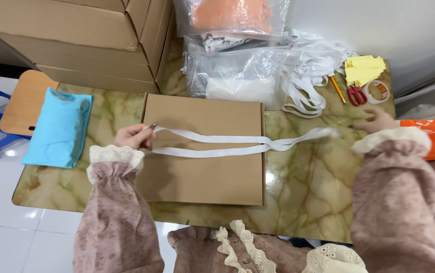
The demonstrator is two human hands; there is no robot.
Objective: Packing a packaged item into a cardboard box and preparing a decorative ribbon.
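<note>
A flat brown cardboard box (204, 172) lies on the marbled green table (303, 197). Across its upper part stretches a doubled white ribbon (217, 144), two strands that join toward the right. My left hand (134, 135) pinches the ribbon's two ends at the box's left edge. My right hand (377, 121) is out past the box on the right, beside the ribbon's far looped end; whether it grips the ribbon I cannot tell. Both arms wear pink sleeves with cream lace cuffs.
Large cardboard cartons (75, 35) are stacked at the back left. Clear plastic bags (237, 55) and a heap of white ribbon (311, 76) lie behind the box. Yellow paper (364, 68), red scissors (357, 95), a pencil (337, 89), a tape roll (379, 91). Blue cushion (58, 126) left.
</note>
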